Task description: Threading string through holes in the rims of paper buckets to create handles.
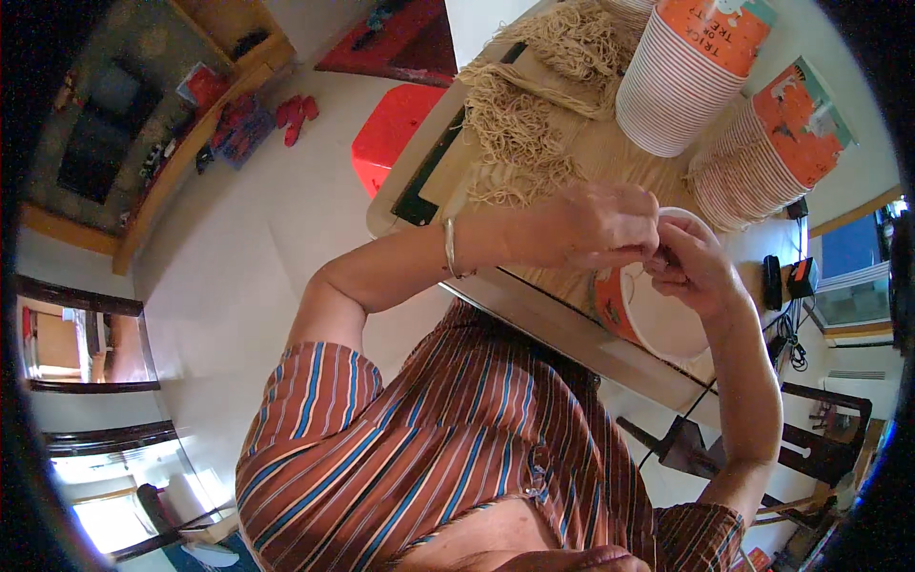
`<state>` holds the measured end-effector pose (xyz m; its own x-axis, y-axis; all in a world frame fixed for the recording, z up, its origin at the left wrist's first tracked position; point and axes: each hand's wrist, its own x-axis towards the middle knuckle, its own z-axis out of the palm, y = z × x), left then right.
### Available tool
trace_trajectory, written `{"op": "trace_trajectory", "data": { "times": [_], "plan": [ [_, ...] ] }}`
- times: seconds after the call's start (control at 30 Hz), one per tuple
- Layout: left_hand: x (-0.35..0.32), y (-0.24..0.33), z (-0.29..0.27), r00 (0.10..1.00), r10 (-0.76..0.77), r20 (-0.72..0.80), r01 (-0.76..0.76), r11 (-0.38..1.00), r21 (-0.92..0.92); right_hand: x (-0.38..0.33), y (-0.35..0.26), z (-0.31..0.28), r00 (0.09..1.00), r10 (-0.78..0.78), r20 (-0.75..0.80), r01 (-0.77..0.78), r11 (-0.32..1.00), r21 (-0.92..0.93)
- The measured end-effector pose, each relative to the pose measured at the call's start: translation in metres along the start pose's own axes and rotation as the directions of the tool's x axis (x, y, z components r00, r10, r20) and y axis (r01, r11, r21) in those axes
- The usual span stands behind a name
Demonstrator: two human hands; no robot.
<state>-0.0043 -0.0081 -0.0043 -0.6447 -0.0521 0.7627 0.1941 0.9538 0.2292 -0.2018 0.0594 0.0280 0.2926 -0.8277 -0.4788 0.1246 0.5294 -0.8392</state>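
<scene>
My left hand [600, 226] and my right hand [701, 265] meet at the front edge of the table, fingertips close together. Both are closed in a pinch, and whatever lies between the fingers is too small or hidden to make out. Beneath and behind my right hand is an orange and white paper bucket [618, 310], tilted with its pale opening toward me and partly covered by that hand. A silver bangle [451, 248] circles my left wrist. Beyond my left hand, a loose heap of tan cords [519, 133] spreads over the wooden tabletop [624, 162].
Two tall stacks of orange-topped paper buckets, a nearer stack [767, 157] and a farther stack [681, 91], stand at the back right. A red stool [396, 129] is left of the table. Black cables [789, 338] hang at the right.
</scene>
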Motion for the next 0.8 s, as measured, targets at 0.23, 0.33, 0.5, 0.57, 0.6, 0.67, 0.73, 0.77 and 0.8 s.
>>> {"op": "trace_trajectory", "data": {
  "times": [0.23, 0.33, 0.5, 0.57, 0.6, 0.67, 0.73, 0.77, 0.8],
  "plan": [
    [-0.014, 0.015, 0.011, 0.823, -0.566, -0.042, 0.479, 0.733, -0.484, -0.009, -0.001, 0.022, 0.981, -0.140, -0.134, 0.109, 0.970, -0.216],
    [-0.017, 0.022, 0.017, 0.671, -0.741, 0.018, 0.591, 0.521, -0.616, -0.007, 0.007, 0.023, 0.953, -0.238, -0.187, 0.175, 0.937, -0.303],
    [-0.021, 0.021, 0.032, 0.585, -0.811, -0.004, 0.571, 0.416, -0.708, -0.005, 0.013, 0.025, 0.848, -0.463, -0.256, 0.207, 0.736, -0.645],
    [-0.022, 0.021, 0.033, 0.611, -0.790, -0.043, 0.572, 0.479, -0.665, -0.006, 0.016, 0.025, 0.825, -0.508, -0.247, 0.222, 0.694, -0.685],
    [-0.021, 0.021, 0.034, 0.612, -0.789, -0.042, 0.572, 0.480, -0.665, -0.006, 0.017, 0.025, 0.801, -0.549, -0.239, 0.231, 0.651, -0.723],
    [-0.020, 0.022, 0.035, 0.600, -0.798, -0.060, 0.594, 0.494, -0.634, -0.006, 0.019, 0.023, 0.807, -0.536, -0.248, 0.218, 0.661, -0.718],
    [-0.015, 0.025, 0.031, 0.576, -0.817, -0.034, 0.633, 0.471, -0.614, -0.006, 0.021, 0.020, 0.815, -0.520, -0.256, 0.206, 0.672, -0.711],
    [-0.014, 0.027, 0.030, 0.550, -0.835, -0.009, 0.669, 0.446, -0.594, -0.006, 0.022, 0.018, 0.813, -0.525, -0.252, 0.212, 0.670, -0.712],
    [-0.013, 0.027, 0.030, 0.550, -0.835, -0.009, 0.669, 0.446, -0.594, -0.007, 0.024, 0.017, 0.810, -0.531, -0.249, 0.218, 0.666, -0.713]
  ]
}}
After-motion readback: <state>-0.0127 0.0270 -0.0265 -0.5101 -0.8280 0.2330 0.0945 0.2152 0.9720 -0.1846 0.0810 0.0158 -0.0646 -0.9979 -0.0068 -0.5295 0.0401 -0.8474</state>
